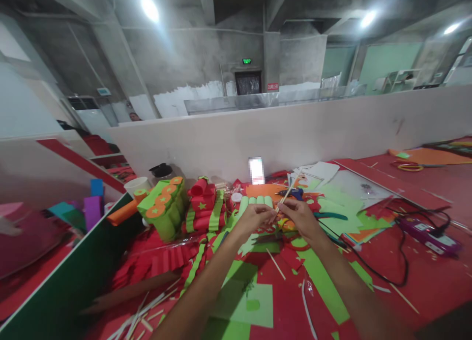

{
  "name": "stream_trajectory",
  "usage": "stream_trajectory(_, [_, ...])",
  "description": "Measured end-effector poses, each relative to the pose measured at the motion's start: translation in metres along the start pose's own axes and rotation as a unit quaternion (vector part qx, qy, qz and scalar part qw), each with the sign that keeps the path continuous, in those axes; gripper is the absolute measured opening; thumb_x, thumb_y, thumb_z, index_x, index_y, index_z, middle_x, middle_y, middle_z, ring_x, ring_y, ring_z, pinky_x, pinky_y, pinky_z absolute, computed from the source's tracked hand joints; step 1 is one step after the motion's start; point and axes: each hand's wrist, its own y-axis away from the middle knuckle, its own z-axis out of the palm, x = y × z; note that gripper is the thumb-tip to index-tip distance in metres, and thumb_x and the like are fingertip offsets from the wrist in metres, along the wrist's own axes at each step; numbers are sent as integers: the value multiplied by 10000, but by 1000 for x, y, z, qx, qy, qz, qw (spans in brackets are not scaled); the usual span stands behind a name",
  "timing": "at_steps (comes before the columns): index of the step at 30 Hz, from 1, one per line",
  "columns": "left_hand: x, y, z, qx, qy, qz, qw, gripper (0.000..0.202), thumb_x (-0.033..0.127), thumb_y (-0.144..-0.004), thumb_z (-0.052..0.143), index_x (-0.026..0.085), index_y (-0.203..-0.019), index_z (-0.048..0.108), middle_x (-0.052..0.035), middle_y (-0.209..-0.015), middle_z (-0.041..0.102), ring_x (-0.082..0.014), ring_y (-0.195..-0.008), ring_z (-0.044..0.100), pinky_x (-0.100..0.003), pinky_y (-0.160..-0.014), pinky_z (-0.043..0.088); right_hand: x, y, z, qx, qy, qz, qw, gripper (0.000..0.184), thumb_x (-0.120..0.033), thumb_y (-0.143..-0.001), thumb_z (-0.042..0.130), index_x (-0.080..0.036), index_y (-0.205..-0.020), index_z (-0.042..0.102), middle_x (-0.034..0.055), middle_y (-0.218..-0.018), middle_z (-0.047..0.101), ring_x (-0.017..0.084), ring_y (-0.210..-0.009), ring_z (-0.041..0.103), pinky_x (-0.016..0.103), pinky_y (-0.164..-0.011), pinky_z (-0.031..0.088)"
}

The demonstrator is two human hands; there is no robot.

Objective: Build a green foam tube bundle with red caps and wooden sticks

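A thin wooden stick, angled toward 1 o'clock above the red surface, is pinched at its lower end by the closed left hand and right hand. If bent, it could snap; if the pinch slackens, it could be lost among the green paper scraps at 6 o'clock.

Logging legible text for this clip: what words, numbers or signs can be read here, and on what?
Nothing reads clearly.
Green lit sign above the far doorway: too small to read.
Red sign beside that doorway: white characters, too small.
Pale blue plate, far left: blurred.
Phone screen against the partition: blurred out.
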Motion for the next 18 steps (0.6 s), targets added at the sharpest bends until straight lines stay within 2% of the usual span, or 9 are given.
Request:
stream_trajectory(3, [7, 5, -8, -57, -40, -33, 997, 355, 465, -668, 712, 120, -743, 674, -35, -680, 660, -113, -611, 594, -241, -626, 481, -1, 1, -4, -66, 10, 29, 997, 323, -443, -699, 708, -144, -820, 709, 18, -696, 654, 146, -639, 592, 273, -633, 484])
stream_trajectory(6, [7, 7, -10, -73, -42, -54, 995, 369, 469, -665, 717, 134, -811, 669, -48, -738, 682, -133, -662, 627, -277, -680, 506, -3, 3, -6, -95, 17, 44, 994, 306, -441, -700, 707, -142, -767, 698, 11, -683, 647, 129, -620, 578, 254, -621, 475])
stream_trajectory(12, [5, 5, -8, -79, -39, -72, 993, 386, 472, -637, 741, 136, -807, 656, -53, -734, 685, -129, -639, 630, -285, -669, 522, -4, 3, -6, -94, 31, 37, 994, 292, -438, -711, 698, -148, -746, 692, 27, -716, 659, 144, -663, 589, 272, -655, 486])
stream_trajectory(18, [7, 5, -8, -66, -59, -68, 994, 404, 482, -631, 738, 136, -829, 672, -51, -734, 682, -147, -676, 637, -284, -673, 518, -2, 2, -5, -69, 38, 33, 996, 328, -451, -694, 703, -147, -816, 706, 14, -682, 646, 147, -628, 586, 295, -651, 503])
